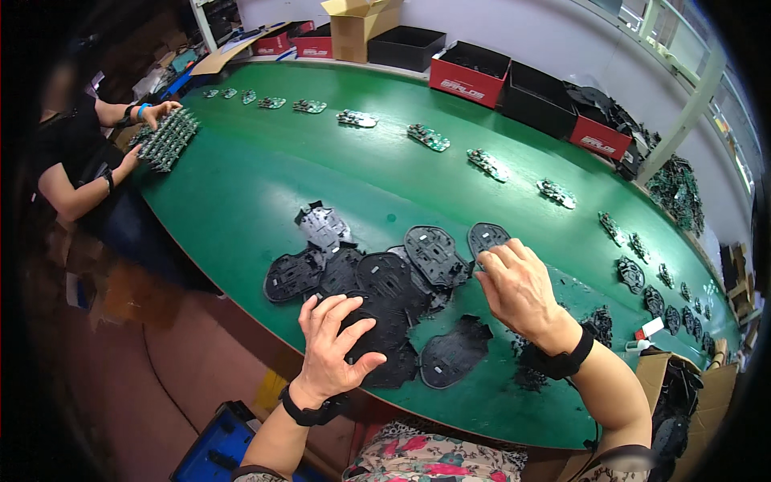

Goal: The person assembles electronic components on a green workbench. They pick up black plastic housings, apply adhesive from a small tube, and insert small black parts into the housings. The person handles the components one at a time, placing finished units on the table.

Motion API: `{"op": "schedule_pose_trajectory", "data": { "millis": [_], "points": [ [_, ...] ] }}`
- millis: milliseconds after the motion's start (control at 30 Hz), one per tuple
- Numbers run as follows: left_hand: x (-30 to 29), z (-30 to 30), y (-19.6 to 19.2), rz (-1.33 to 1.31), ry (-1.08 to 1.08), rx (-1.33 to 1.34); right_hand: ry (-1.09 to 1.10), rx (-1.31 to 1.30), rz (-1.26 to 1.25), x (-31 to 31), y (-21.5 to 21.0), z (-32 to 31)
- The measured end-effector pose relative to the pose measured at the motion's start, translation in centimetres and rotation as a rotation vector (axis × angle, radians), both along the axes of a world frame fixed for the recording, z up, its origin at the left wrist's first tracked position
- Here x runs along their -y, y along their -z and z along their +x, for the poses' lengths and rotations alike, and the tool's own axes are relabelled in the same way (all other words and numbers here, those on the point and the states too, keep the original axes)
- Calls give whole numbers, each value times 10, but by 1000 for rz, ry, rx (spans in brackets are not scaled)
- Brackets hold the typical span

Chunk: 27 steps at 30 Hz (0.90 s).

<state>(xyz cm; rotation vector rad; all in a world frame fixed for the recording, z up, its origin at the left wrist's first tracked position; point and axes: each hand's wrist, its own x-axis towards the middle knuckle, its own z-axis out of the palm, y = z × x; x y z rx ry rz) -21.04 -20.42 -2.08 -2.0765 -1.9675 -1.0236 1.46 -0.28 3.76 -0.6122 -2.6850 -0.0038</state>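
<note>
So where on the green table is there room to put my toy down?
The widest bare patch of the green table lies between the pile of black plastic shells and the far row of small circuit boards. Another bare strip runs right of the right hand. It's crowded around the left hand, which rests on the shells.

— Where is there open room on the counter (241, 193)?

— A broad bare green stretch lies between the pile of black plastic shells (385, 281) and the far row of green circuit boards (426, 136).

— And what blocks the way?

— The shells crowd the near edge, boards line the far curve, red and black boxes (470, 76) wall the back, and another person's hands (161, 108) hold a board stack at far left.
</note>
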Motion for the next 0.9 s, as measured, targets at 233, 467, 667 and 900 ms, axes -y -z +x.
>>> {"op": "schedule_pose_trajectory", "data": {
  "millis": [233, 467, 667, 900],
  "points": [
    [-8, -30, -15, 46, -298, 54, -144, 120, -94, 0, 8, -17],
    [-45, -47, -20, -202, -144, -98, -156, 6, -36, -27, 25, -36],
    [-67, -56, -18, -285, -133, -191, -110, 178, 20, -28, 23, -44],
    [-67, -53, -20, -169, -160, -109, -157, -33, -50, 2, 11, -35]
  ]
}}
